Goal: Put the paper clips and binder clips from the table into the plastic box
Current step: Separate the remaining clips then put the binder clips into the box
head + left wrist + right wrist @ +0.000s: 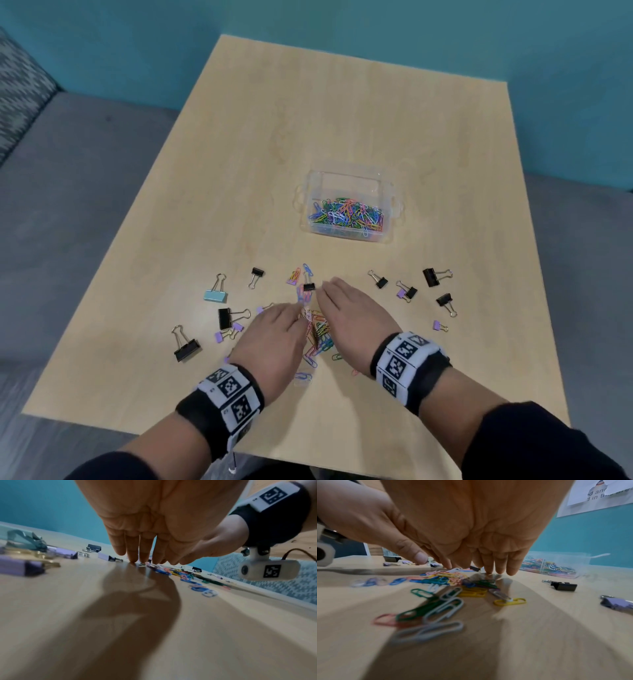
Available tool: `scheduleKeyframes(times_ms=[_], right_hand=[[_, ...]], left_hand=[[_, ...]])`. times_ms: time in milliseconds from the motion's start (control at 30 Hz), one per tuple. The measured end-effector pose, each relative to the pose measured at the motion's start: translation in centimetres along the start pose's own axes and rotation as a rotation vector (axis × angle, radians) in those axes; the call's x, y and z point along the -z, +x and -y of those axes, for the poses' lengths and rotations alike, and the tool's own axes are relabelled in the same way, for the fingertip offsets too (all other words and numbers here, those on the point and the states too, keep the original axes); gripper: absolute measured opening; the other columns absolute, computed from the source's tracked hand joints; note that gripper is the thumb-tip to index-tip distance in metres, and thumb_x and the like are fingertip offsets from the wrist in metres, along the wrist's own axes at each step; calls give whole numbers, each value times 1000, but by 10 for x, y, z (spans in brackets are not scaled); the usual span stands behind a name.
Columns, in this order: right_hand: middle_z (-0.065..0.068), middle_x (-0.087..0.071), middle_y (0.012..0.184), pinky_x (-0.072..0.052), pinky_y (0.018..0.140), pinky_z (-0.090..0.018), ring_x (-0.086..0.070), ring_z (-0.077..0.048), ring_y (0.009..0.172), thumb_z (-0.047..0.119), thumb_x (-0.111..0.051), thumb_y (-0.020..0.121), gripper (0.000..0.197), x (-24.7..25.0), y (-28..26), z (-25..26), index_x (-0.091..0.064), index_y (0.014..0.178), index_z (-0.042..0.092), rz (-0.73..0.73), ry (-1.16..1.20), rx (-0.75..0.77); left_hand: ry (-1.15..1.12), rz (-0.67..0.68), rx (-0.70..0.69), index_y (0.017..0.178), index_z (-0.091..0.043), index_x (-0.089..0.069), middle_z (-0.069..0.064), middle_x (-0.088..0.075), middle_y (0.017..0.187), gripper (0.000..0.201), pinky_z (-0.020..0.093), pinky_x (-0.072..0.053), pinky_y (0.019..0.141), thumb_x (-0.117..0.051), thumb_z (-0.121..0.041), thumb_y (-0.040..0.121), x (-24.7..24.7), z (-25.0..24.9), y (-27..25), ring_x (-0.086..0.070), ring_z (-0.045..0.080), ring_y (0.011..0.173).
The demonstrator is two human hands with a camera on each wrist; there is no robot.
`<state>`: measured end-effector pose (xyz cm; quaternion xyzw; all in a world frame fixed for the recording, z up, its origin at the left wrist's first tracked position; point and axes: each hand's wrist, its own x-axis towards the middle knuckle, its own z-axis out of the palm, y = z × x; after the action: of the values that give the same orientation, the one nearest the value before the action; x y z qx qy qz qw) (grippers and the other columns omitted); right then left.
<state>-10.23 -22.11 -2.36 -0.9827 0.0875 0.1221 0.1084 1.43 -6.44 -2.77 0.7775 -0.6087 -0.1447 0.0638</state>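
A clear plastic box (342,181) half full of coloured paper clips stands mid-table; it also shows in the right wrist view as the box (556,563). A loose pile of coloured paper clips (320,335) (453,580) (178,573) lies between my hands. My left hand (277,329) (142,547) flanks the pile on its left, fingers straight and together, tips touching the table. My right hand (342,305) (488,561) stands on the pile's right side, fingers straight, tips on the wood. Neither holds anything. A small black binder clip (309,286) lies just beyond the fingertips.
Binder clips are scattered on both sides: a large black one (186,347), a light blue one (215,295) and purple ones (219,336) at left, several black ones (431,277) and a purple one (436,324) at right. A few paper clips (301,274) lie toward the box.
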Motion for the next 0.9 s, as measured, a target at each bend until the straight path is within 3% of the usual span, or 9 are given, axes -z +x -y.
scheduleKeyframes(times_ms=[100, 200, 367, 500, 600, 833, 900], right_hand=[[-15, -52, 126, -38, 104, -45, -41, -37, 125, 10, -50, 75, 64, 0, -18, 8, -37, 138, 2, -52, 57, 31], [-12, -57, 116, -46, 96, -43, -49, -35, 115, 5, -56, 72, 56, 6, -12, 5, -48, 128, 3, -128, 108, 20], [-12, -51, 129, -41, 101, -46, -43, -33, 122, 11, -35, 79, 50, 19, 28, -3, -49, 127, 5, -95, 128, 17], [-9, -49, 132, -40, 101, -45, -39, -31, 124, 9, -54, 74, 53, 27, 49, -9, -49, 127, 8, -40, 76, 26], [-7, -46, 136, -36, 102, -42, -35, -31, 127, 10, -53, 78, 50, 31, 48, -11, -49, 129, 9, -8, 14, -6], [-7, -43, 134, -33, 103, -41, -30, -30, 128, 10, -50, 78, 52, 31, 24, -14, -44, 130, 9, 11, -48, -132], [-6, -42, 137, -31, 105, -42, -29, -31, 130, 9, -49, 79, 59, 32, 23, -12, -36, 137, 12, 7, -13, -134]], left_hand=[[-19, -90, -34, 107, -14, -61, 4, -61, 113, 27, 38, -49, 85, -50, -19, 83, 5, -4, -5, -56, 27, 102], [-5, -107, 47, 118, -14, -56, 5, -58, 120, 37, 40, -50, 85, -44, -22, 84, 5, 6, 5, -53, 29, 106], [72, -53, 125, 125, -11, -54, 9, -54, 129, 45, 45, -48, 87, -38, -22, 84, 12, 24, 26, -50, 34, 112], [128, -108, 140, 121, -16, -56, 4, -60, 109, 43, 40, -46, 69, -55, -17, 78, 25, 30, 43, -51, 32, 93], [180, -72, 98, 109, -20, -62, -1, -60, 91, 39, 35, -40, 62, -65, -16, 70, 29, 32, 51, -50, 29, 81], [130, -16, 146, 90, -17, -66, 0, -62, 89, 12, 36, -43, 61, -65, -20, 79, 29, 38, 57, -53, 29, 78], [67, 12, 176, 88, -15, -65, 4, -61, 91, 8, 38, -46, 65, -59, -20, 85, 30, 39, 64, -52, 30, 79]])
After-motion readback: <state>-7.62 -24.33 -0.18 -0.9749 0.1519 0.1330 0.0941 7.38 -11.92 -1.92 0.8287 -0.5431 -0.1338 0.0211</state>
